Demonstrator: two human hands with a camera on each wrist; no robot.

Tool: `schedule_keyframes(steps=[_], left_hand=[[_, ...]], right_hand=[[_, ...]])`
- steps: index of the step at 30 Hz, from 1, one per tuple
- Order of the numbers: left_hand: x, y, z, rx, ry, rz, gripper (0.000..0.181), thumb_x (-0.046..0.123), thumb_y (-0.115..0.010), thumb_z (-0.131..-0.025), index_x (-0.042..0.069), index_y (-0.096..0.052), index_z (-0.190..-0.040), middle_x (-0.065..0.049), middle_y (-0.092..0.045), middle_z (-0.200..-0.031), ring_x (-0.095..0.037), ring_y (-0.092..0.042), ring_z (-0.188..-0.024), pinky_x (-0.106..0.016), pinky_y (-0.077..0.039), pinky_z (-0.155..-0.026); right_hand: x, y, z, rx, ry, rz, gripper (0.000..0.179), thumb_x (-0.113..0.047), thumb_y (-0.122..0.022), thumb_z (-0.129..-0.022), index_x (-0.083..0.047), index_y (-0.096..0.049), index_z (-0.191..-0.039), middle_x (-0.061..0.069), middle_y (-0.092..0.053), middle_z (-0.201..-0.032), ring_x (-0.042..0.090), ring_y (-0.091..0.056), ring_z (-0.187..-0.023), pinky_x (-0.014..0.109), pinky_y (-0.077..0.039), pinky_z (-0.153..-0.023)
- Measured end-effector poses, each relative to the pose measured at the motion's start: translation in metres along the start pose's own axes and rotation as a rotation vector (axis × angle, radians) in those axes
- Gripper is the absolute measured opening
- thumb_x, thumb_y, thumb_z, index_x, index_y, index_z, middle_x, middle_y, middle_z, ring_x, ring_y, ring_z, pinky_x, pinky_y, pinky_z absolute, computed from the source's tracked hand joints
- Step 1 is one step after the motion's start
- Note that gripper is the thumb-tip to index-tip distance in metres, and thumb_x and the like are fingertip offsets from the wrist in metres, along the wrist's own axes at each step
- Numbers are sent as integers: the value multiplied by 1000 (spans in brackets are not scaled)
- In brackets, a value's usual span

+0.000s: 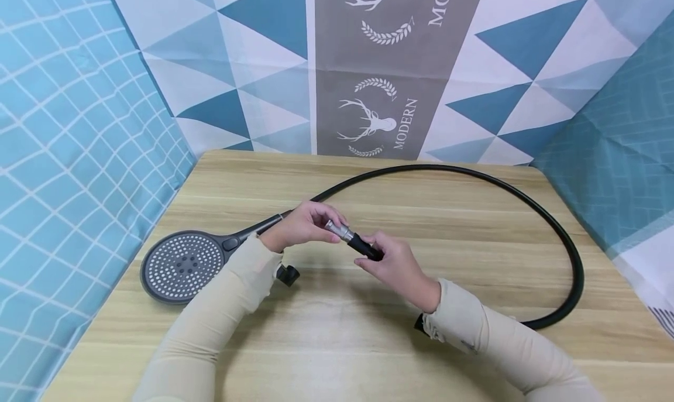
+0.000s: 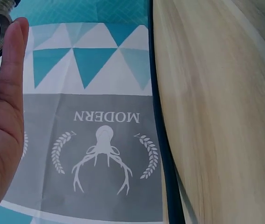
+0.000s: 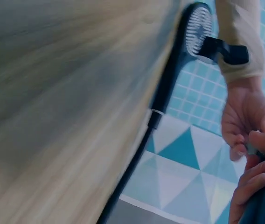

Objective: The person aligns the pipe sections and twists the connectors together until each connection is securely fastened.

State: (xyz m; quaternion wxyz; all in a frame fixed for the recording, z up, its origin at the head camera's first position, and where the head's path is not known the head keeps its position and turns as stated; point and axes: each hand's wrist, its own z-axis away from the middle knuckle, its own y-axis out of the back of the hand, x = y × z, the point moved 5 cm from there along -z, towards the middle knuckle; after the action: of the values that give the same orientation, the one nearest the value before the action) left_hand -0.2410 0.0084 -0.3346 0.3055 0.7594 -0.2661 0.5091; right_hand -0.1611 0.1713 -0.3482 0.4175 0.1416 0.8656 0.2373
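My left hand (image 1: 302, 227) pinches a silver metal connector (image 1: 340, 230) between thumb and fingers, above the table. In the left wrist view the connector's open, threaded mouth (image 2: 3, 28) shows at the fingertips. My right hand (image 1: 399, 267) grips the black end of the shower hose (image 1: 363, 246) just behind that connector, its fingers curled round it. A dark grey handheld shower head (image 1: 184, 265) lies on the table at left, spray face up, partly behind my left sleeve. The hose leads out from its handle (image 1: 260, 227), behind my left hand.
The black hose (image 1: 547, 212) arcs across the back of the wooden table (image 1: 337, 355) and round its right side, passing behind my right sleeve. Patterned cloth walls (image 1: 258, 68) stand at the back and both sides. Dark wrist devices (image 1: 288, 275) stick out below the sleeves.
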Motion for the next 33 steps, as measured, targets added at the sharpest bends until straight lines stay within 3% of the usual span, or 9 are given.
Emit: schedule_keyframes(steps=[3,11,19,27,33], left_hand=[[-2,-3,-1,-18,-6,-18,18,-21,-68,-73,-20,-59,-88,-9,-70,-97,-8,-63,-80,-21,-52,-68],[-6,-8,-3,7,23,-65,17,-18,-71,-72,-18,-62,-87,-29,-67,-100,-8,-64,-79,-21,-51,-66],[-7,-11,-3,-1,27,-70,15,-19,-71,-72,-16,-63,-85,-29,-67,-99,-10,-65,-80,-21,-51,-65],[-5,-12,0,-15,18,-67,17,-17,-72,-72,-16,-64,-86,-26,-69,-99,-8,-64,-78,-22,-50,-64],[1,-12,1,-22,3,-91,17,-15,-73,-73,-16,-64,-87,-27,-68,-99,-8,-63,-79,-22,-50,-64]], right_hand=[[4,0,4,4,-3,-14,25,8,-80,-72,4,-64,-91,20,-72,-101,16,-66,-72,24,-54,-60],[8,7,8,33,-24,-65,20,12,-77,-73,6,-68,-90,22,-72,-98,21,-69,-74,24,-55,-61],[8,9,12,22,-13,-75,23,10,-76,-75,9,-70,-98,22,-72,-95,4,-58,-65,21,-50,-53],[5,6,14,24,-37,-44,25,10,-75,-76,10,-69,-101,20,-72,-87,1,-54,-62,21,-47,-50],[1,5,14,27,-58,-1,32,9,-77,-73,8,-63,-102,6,-64,-63,-1,-47,-55,22,-41,-46]])
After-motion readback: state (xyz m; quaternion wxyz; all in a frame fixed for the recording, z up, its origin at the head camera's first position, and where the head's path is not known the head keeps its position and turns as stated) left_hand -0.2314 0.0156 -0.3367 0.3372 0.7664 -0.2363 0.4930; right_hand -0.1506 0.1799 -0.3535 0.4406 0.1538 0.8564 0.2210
